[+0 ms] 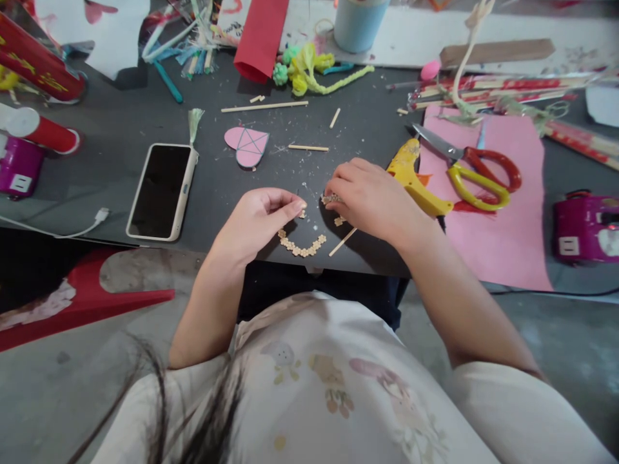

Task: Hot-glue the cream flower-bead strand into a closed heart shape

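My left hand pinches a small beige piece between thumb and fingers. Just below its fingertips, a curved row of small flower-like beige pieces lies near the table's front edge. With fingers curled, my right hand holds a small cluster of beige pieces at its fingertips; part of it is hidden. Close under that hand lie a loose beige piece and a thin wooden stick. Beyond both hands are a pink paper heart with dark lines and a short wooden stick.
A phone lies on the left. On the right are a yellow glue gun, scissors, pink paper and a purple device. Behind stand a light-blue cup, red paper and yellow pipe cleaners.
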The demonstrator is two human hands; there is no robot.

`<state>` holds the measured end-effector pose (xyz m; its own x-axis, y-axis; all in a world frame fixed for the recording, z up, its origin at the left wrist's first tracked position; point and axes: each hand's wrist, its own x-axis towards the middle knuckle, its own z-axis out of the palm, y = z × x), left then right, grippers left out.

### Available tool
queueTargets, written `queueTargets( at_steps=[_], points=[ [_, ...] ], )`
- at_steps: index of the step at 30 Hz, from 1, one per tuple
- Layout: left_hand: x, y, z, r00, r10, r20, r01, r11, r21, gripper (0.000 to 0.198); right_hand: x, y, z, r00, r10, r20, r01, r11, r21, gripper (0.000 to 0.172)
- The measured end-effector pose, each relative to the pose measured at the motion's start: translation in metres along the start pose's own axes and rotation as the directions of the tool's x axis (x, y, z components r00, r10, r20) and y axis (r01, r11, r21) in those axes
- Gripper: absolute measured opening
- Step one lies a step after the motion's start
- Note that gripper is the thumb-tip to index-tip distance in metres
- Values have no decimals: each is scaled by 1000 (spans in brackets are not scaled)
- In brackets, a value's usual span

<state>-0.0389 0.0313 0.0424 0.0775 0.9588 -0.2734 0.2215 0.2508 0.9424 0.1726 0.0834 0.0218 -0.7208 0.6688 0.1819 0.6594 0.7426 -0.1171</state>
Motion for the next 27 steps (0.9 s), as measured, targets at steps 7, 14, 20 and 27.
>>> queueTargets(
  at_steps=[7, 14, 20, 27],
  points=[
    [2, -4, 3, 997, 58, -51, -58, 998, -3, 21, 7, -20, -19, 992, -23, -124, 50, 975, 216, 24],
    [9, -9, 6, 989, 112, -94, -115, 993, -20, 22, 16, -28, -20, 994, 37, -106, -12, 973, 231, 29],
    [6, -16, 6, 977, 149, -152, -142, 988, 59, 21, 15, -29, -18, 995, 37, -90, -20, 984, 179, 31],
    [-3, -22, -2, 884, 365, -293, -215, 872, 439, 11, 3, -26, 2, 999, 41, -25, -36, 983, 180, 25]
  ],
)
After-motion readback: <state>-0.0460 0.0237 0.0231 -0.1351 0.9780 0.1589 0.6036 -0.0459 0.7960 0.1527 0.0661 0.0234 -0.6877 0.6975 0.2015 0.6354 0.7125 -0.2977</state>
